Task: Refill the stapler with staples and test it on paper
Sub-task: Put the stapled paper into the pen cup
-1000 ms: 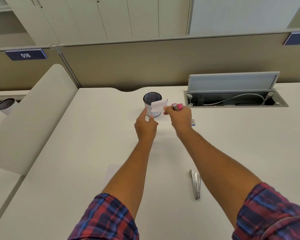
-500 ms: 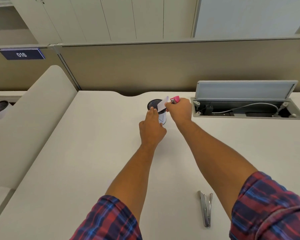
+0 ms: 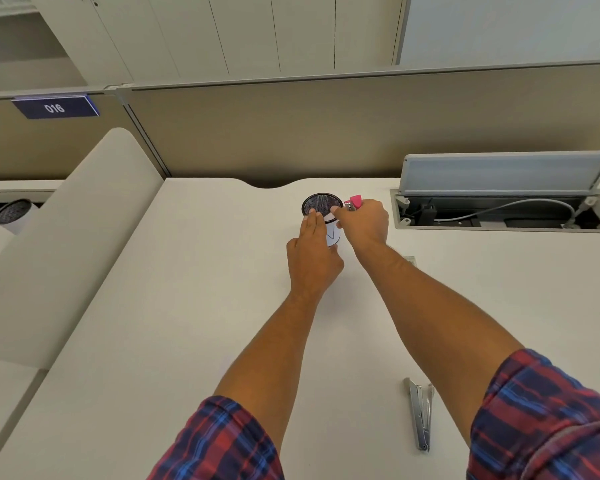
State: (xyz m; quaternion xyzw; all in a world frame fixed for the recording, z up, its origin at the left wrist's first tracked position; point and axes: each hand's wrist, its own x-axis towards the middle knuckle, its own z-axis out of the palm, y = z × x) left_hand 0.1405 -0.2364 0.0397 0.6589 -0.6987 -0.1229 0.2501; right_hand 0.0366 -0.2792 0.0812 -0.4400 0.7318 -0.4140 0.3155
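Observation:
My right hand (image 3: 364, 225) grips a small pink stapler (image 3: 356, 201) just right of a black mesh cup (image 3: 321, 203) at the far middle of the desk. A small white paper (image 3: 329, 218) shows only as a sliver between my two hands at the cup's rim. It meets the stapler's metal nose. My left hand (image 3: 312, 258) lies against the cup's near side with straight fingers, their tips on the rim and the paper. I cannot see the stapler's jaw.
A silver metal stapler-like tool (image 3: 420, 414) lies on the white desk (image 3: 187, 306) near my right elbow. A small box (image 3: 409, 259) peeks out behind my right forearm. An open cable hatch (image 3: 499, 216) sits at the back right and a padded divider (image 3: 66, 244) on the left.
Both hands moved down onto the cup. The paper, held up and tilted before, is now low at the rim and mostly hidden. My view shifted closer.

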